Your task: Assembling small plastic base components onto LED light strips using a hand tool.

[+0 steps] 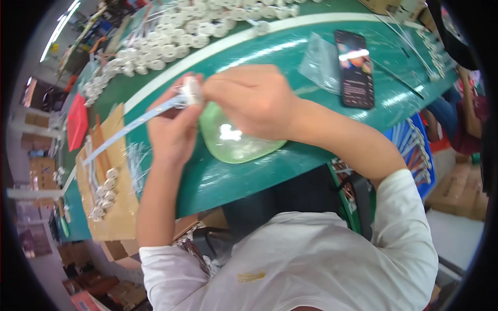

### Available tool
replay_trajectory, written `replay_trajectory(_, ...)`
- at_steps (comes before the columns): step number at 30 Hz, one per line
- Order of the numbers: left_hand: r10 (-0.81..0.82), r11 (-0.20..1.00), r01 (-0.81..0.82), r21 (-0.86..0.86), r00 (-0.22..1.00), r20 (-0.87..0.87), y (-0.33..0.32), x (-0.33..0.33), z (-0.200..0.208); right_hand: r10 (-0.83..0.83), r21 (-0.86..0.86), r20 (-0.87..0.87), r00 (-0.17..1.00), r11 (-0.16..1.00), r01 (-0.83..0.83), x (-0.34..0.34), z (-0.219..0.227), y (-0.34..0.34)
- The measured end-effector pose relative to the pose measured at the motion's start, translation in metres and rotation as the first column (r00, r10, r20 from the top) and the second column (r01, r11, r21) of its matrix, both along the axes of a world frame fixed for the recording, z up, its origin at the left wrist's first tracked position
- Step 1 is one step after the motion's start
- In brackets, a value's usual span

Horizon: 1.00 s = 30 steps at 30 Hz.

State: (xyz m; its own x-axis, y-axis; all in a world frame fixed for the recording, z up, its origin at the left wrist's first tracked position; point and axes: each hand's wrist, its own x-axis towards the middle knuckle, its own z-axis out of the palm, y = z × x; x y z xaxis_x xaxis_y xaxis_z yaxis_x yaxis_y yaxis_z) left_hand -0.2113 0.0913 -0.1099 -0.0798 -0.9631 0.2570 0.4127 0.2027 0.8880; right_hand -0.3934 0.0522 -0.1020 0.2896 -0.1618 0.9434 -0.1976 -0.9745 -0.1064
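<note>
My left hand (174,127) is closed around a white round head (193,91) with a long, flat, pale blue strip (129,126) running from it toward the lower left. Small spots dot the strip. Close against the head's right side is my right hand (254,101), its fingers bent and pressed together; what lies between those fingertips is hidden. Under the right hand a shallow, see-through green bowl (211,141) stands on the green table, partly covered by the hand.
Many white round-headed pieces (171,44) are heaped along the far side. A phone (356,70) lies at the right by a clear plastic bag (322,65). At left, brown cardboard (122,207) bears several strips. A blue crate (428,181) stands lower right; another person (469,111) is beyond.
</note>
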Motion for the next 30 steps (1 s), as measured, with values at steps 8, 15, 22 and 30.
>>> replay_trajectory(8, 0.079, 0.996, -0.082, 0.032, 0.994, 0.076, -0.004, -0.001, -0.001, -0.102, -0.036, -0.001, 0.995, 0.994, 0.102, 0.005, -0.005, 0.005)
replay_trajectory(15, 0.092, 0.996, -0.092, 0.016, 0.995, 0.040, -0.002, -0.002, -0.003, -0.048, -0.017, 0.092, 0.995, 0.999, 0.050, 0.009, -0.009, -0.001)
replay_trajectory(22, 0.048, 0.997, -0.045, 0.057, 0.997, -0.065, 0.002, -0.005, -0.004, -0.046, -0.024, 0.109, 0.993, 0.999, 0.049, 0.008, -0.007, 0.005)
replay_trajectory(30, 0.062, 0.995, -0.049, -0.087, 0.986, 0.154, -0.004, 0.007, 0.003, -0.045, -0.064, 0.054, 0.998, 0.997, 0.048, 0.009, -0.009, 0.001)
